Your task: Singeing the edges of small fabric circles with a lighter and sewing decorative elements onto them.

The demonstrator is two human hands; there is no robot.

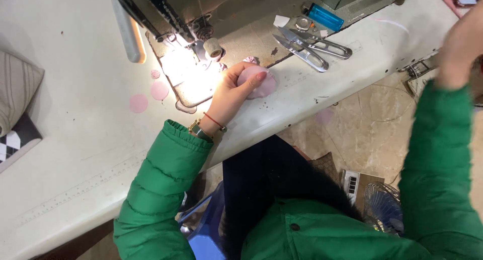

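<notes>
Left hand [235, 89] gripping pink fabric disc [261, 84] on white table [75, 139], near front edge, just beside lit sewing machine [171, 18]. Right hand [460, 51] blurring past table's right end; grip impossible to tell. Two loose pink circles [149, 96] lying left of needle plate. Snips [312, 47] and blue lighter [326, 17] resting beyond disc, toward back edge. Small fan [382, 207] standing on floor.

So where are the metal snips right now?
The metal snips lie on the white sewing table, up and to the right of the left hand, just below a blue lighter.
</notes>
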